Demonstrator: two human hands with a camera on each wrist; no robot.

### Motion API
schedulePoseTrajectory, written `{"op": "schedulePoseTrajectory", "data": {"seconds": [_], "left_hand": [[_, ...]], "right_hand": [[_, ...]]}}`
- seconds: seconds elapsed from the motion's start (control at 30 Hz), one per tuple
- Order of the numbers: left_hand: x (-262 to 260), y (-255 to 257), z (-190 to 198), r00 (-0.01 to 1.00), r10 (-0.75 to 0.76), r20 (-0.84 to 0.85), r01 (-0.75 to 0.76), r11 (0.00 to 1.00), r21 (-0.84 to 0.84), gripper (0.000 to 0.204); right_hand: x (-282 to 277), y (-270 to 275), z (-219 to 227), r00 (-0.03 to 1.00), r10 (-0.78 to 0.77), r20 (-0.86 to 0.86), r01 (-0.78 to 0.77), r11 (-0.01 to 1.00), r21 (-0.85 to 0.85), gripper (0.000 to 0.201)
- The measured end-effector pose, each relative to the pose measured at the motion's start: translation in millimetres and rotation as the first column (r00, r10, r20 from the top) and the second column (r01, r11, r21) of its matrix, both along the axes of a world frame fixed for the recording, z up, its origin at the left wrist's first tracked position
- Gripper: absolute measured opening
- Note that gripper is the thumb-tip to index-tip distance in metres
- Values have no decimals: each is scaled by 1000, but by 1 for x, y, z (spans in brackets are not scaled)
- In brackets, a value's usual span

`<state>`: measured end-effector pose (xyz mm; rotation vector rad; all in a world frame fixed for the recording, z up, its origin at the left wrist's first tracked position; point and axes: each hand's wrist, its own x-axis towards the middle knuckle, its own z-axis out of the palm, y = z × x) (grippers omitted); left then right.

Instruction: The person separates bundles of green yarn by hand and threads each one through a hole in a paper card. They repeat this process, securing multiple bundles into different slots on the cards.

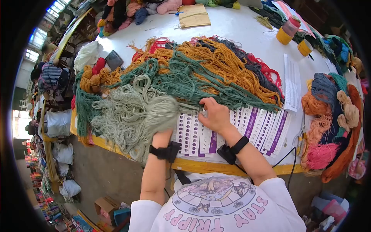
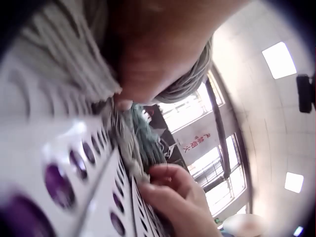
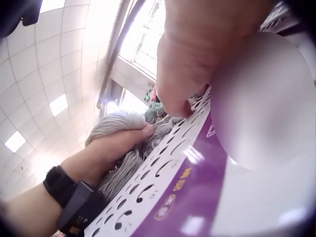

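A skein of pale grey-green yarn spills across the front left of the table. My left hand grips it, with the thumb along the strands, and in the head view the yarn hides most of that hand. A thin length of the yarn runs right from the bundle to my right hand, whose thumb and fingertips pinch its end. Beneath both hands lie white cards with purple bands and rows of punched holes. Dark green yarn is heaped just beyond.
Orange yarn and red yarn lie behind the green. More coloured skeins stand at the right edge, beside scissors. Farther back are a paper sheet, yellow-labelled containers and a wooden board.
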<state>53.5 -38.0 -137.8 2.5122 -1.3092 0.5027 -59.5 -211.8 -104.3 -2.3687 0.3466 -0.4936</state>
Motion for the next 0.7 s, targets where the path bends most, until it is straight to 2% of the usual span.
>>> {"op": "schedulePoseTrajectory", "data": {"seconds": [0.07, 0.1, 0.13, 0.17, 0.2, 0.27, 0.3, 0.4, 0.43, 0.53, 0.63, 0.7], "left_hand": [[3, 14, 12, 975, 223, 21, -221, 948, 229, 30], [-3, 16, 36, 872, 225, -435, -230, 972, 41, 34], [-13, 13, 74, 608, 90, -789, -315, 939, -136, 38], [-26, 12, 114, 266, -148, -953, -468, 844, -261, 44], [-37, 8, 135, -87, -441, -893, -630, 719, -293, 49], [-53, 2, 149, -162, -515, -842, -571, 745, -345, 54], [-60, -1, 152, -204, -547, -812, -536, 756, -375, 56], [-72, -9, 161, -240, -532, -812, -418, 811, -408, 56], [-77, -12, 168, -195, -536, -821, -426, 800, -421, 55], [-86, -14, 181, -189, -506, -842, -410, 819, -400, 53], [-89, -17, 177, -227, -558, -798, -503, 769, -394, 49], [-89, -17, 174, -241, -554, -797, -495, 777, -390, 51]], "right_hand": [[0, -1, 1, 1000, 8, -4, -8, 1000, 13, 19], [0, -3, 2, 1000, 26, -15, -25, 999, 35, 19], [0, -4, 5, 999, 45, -23, -43, 998, 55, 18], [2, -2, 13, 989, 133, -64, -86, 873, 480, 18], [0, 4, 29, 981, 189, -51, -109, 745, 658, 17], [-10, 18, 75, 960, 282, -1, -114, 394, 912, 17], [-14, 25, 92, 952, 298, 76, -182, 347, 920, 20], [-25, 31, 94, 967, 239, 87, -170, 352, 921, 19], [-30, 29, 93, 966, 226, 126, -199, 336, 921, 17], [-41, 25, 99, 979, 126, 158, -186, 258, 948, 15], [-47, 18, 98, 970, 99, 220, -237, 220, 946, 15], [-49, 14, 96, 971, 127, 203, -228, 232, 946, 14]]}}
